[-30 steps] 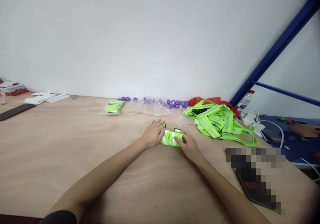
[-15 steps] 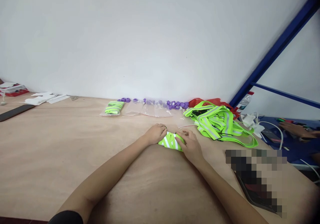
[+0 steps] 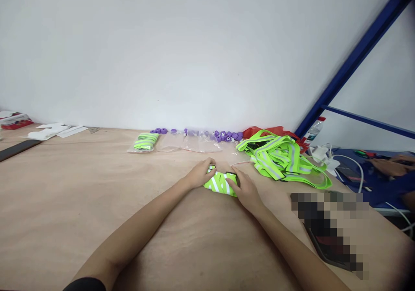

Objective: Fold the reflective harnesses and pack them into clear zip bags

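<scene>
A folded bundle of neon-green reflective strap (image 3: pixel 220 183) with silvery white stripes lies on the wooden table between my hands. My left hand (image 3: pixel 200 174) grips its left end, thumb on the near side, beside a small black buckle. At the right end, my right hand (image 3: pixel 246 189) holds it with the thumb across the top and the other fingers behind, next to another black buckle. Farther right spreads a loose heap of the same reflective straps (image 3: pixel 275 157). A similar folded bundle (image 3: pixel 145 141) sits in a clear plastic bag at the back.
Clear plastic bags (image 3: pixel 194 142) and several purple rolls (image 3: pixel 228 135) line the wall. A red cloth (image 3: pixel 259 132) and a bottle (image 3: pixel 314 131) stand behind the heap. A dark, partly pixelated object (image 3: pixel 333 250) lies near right. Another person's hand (image 3: pixel 389 166) shows at far right.
My right fingers have slid down behind the bundle's right end, uncovering a black buckle there. My left hand has shifted slightly, showing more of the left buckle. The view has moved a little.
</scene>
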{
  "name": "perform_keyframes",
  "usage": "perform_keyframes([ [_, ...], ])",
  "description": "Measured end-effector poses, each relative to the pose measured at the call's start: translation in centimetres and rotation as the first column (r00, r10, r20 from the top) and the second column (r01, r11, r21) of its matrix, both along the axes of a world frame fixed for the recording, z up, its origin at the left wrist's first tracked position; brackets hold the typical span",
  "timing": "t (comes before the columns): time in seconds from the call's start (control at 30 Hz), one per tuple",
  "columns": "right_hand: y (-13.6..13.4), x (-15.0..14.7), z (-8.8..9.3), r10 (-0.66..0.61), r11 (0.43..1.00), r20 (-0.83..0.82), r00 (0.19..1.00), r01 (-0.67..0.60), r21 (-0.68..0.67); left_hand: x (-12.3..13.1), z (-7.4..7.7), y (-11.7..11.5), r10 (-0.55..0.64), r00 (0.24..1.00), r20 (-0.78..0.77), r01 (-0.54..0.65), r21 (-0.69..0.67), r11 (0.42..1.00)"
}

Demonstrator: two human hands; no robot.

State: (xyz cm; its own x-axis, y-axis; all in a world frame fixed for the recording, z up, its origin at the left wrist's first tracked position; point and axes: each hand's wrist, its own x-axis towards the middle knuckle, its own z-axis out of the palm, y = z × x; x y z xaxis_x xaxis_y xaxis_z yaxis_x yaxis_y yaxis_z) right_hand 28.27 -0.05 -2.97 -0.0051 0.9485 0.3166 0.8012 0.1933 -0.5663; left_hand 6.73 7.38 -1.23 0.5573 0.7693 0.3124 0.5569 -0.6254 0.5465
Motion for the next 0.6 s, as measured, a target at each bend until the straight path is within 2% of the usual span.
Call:
perform_keyframes([
  [0.1,0.1,0.0,-0.1,0.029,1.0,-0.066,0.997,-0.029,-0.006,0.0,-0.4,0.0,0.145,0.989,-0.002,-0.145,-0.031,0.989],
  [0.2,0.0,-0.2,0.0,0.041,0.999,-0.118,0.992,-0.043,-0.022,0.1,-0.3,-0.1,0.201,0.98,-0.013,-0.201,-0.049,0.978],
  [0.4,0.2,-0.2,-0.2,0.061,0.998,-0.204,0.977,-0.064,-0.011,0.4,0.3,-0.9,0.147,0.989,0.033,-0.144,-0.068,0.987],
  [0.6,-0.1,-0.2,0.2,0.117,0.992,-0.299,0.947,-0.123,0.001,0.7,0.3,-1.6,0.088,0.996,0.034,-0.088,-0.017,0.996],
])
